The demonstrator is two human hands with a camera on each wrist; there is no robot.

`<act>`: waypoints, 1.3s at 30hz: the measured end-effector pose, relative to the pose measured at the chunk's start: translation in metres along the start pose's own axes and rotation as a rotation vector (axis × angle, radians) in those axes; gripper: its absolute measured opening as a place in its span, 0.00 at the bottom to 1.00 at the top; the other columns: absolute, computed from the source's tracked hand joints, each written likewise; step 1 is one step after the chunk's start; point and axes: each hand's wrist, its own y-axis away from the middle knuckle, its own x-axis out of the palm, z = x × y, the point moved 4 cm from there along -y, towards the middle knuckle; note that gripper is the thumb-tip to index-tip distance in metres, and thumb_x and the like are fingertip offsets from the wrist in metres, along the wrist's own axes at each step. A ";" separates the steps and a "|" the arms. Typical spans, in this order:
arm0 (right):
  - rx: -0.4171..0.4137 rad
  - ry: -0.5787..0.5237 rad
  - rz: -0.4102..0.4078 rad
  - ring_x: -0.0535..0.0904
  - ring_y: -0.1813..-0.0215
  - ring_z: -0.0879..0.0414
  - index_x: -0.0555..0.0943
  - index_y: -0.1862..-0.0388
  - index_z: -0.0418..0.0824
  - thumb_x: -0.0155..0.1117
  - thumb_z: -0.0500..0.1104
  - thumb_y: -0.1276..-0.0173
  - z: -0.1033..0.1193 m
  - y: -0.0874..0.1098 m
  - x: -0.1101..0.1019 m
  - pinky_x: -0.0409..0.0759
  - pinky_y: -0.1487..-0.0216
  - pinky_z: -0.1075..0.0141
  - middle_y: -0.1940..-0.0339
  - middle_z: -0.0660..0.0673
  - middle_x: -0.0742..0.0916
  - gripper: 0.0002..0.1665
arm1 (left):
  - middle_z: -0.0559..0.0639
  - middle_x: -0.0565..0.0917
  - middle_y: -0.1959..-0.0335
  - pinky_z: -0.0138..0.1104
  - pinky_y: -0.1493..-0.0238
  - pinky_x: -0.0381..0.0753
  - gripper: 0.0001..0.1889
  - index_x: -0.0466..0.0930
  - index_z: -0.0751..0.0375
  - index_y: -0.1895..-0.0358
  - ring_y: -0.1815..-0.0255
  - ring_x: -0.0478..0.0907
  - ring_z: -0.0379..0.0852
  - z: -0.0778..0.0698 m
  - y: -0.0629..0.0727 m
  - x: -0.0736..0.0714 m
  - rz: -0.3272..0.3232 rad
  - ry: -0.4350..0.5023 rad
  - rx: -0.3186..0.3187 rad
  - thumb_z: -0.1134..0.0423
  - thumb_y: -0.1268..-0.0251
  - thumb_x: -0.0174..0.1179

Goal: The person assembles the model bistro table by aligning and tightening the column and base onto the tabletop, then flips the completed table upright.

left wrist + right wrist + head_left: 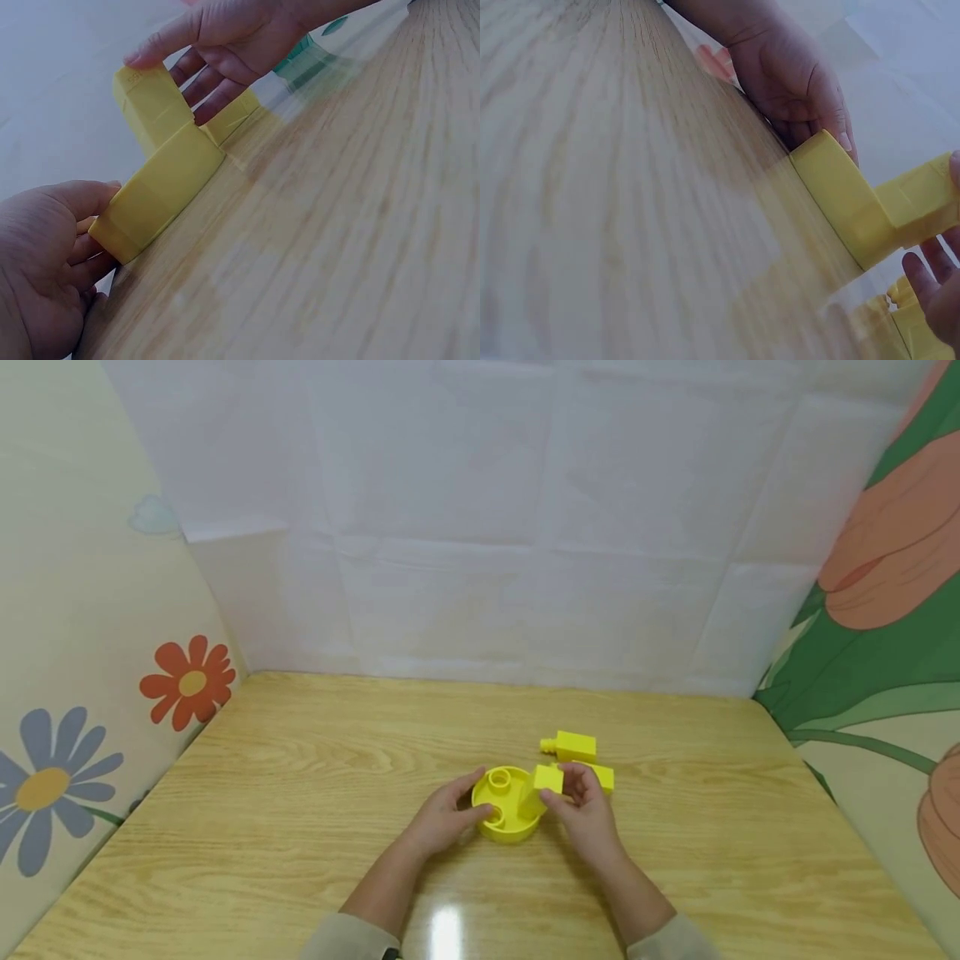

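At lower centre, the left hand (pixel 444 820) grips the round base (pixel 513 800) by its rim; on the base's right side, a block (pixel 549 777) is pinched by the right hand (pixel 591 818); two loose blocks (pixel 576 747) lie just beyond.

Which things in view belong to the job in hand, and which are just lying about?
In the job:
yellow round base, held by the left hand
yellow block, gripped by the right hand
probably also the far loose block and near loose block, similar yellow pieces

Just surroundings:
wooden table
white sheet behind
red flower and blue flower pictured at left
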 end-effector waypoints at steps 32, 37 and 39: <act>-0.082 0.077 -0.180 0.73 0.44 0.60 0.71 0.41 0.33 0.58 0.39 0.27 0.002 -0.002 -0.034 0.74 0.43 0.71 0.41 0.36 0.78 0.19 | 0.63 0.74 0.35 0.57 0.31 0.66 0.22 0.72 0.66 0.36 0.31 0.68 0.62 -0.016 -0.008 0.005 -0.348 0.028 0.220 0.56 0.25 0.51; -0.041 0.231 -0.162 0.66 0.31 0.43 0.67 0.34 0.36 0.60 0.47 0.28 -0.005 -0.015 -0.061 0.64 0.28 0.49 0.32 0.37 0.72 0.28 | 0.62 0.76 0.38 0.58 0.34 0.69 0.22 0.73 0.68 0.38 0.34 0.71 0.61 -0.036 0.003 0.026 -0.348 0.054 0.375 0.62 0.32 0.60; -0.028 0.306 -0.132 0.62 0.28 0.40 0.66 0.32 0.37 0.61 0.49 0.28 -0.009 -0.020 -0.068 0.59 0.26 0.44 0.29 0.36 0.69 0.31 | 0.61 0.76 0.39 0.55 0.35 0.70 0.24 0.73 0.67 0.38 0.36 0.72 0.59 -0.041 0.005 0.035 -0.327 0.081 0.386 0.63 0.35 0.63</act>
